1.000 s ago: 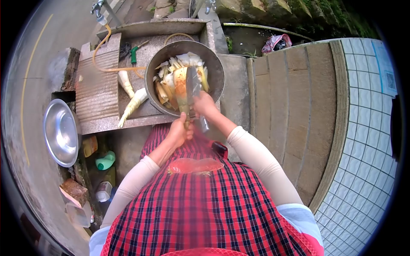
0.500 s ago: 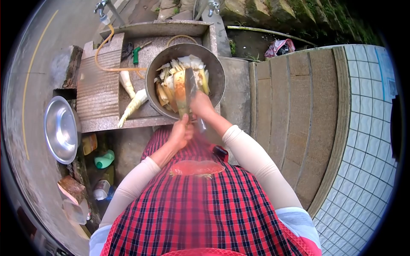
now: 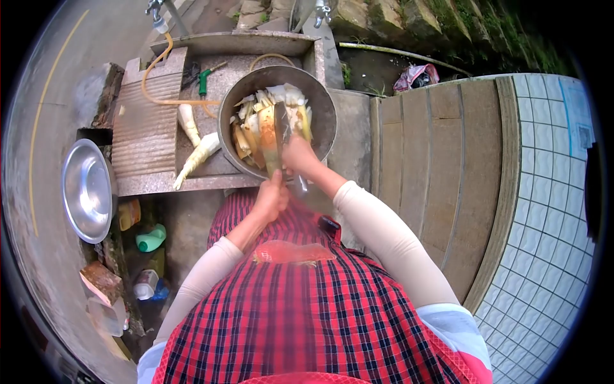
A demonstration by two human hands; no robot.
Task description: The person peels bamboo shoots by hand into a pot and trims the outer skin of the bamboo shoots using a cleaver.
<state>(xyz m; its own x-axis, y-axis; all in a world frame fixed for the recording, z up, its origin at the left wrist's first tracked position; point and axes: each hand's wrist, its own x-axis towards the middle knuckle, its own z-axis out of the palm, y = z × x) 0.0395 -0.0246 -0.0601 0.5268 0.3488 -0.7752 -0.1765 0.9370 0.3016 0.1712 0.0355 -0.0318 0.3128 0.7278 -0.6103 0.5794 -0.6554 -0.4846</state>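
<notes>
Over a large metal pot [image 3: 325, 109] holding pale cut pieces [image 3: 281, 95], my left hand [image 3: 271, 197] is closed round the near end of a bamboo shoot [image 3: 268, 134]. The shoot points away from me and is brownish on top. My right hand [image 3: 300, 157] grips a knife [image 3: 279, 125], its broad dark blade lying along the shoot's right side. Fingers partly hide the knife handle. Two peeled bamboo shoots [image 3: 199, 157] lie left of the pot on the stone sink ledge.
A ribbed washboard slab [image 3: 144, 137], an orange hose [image 3: 148, 89] and a green spray nozzle [image 3: 203, 82] are at the left. A metal basin [image 3: 87, 192] stands farther left, above a green bottle [image 3: 151, 238]. Stone steps [image 3: 435, 166] and a tiled wall [image 3: 543, 211] are on the right.
The view has shifted slightly. Both hands keep their hold on the shoot and the knife, and the blade has moved slightly against the shoot.
</notes>
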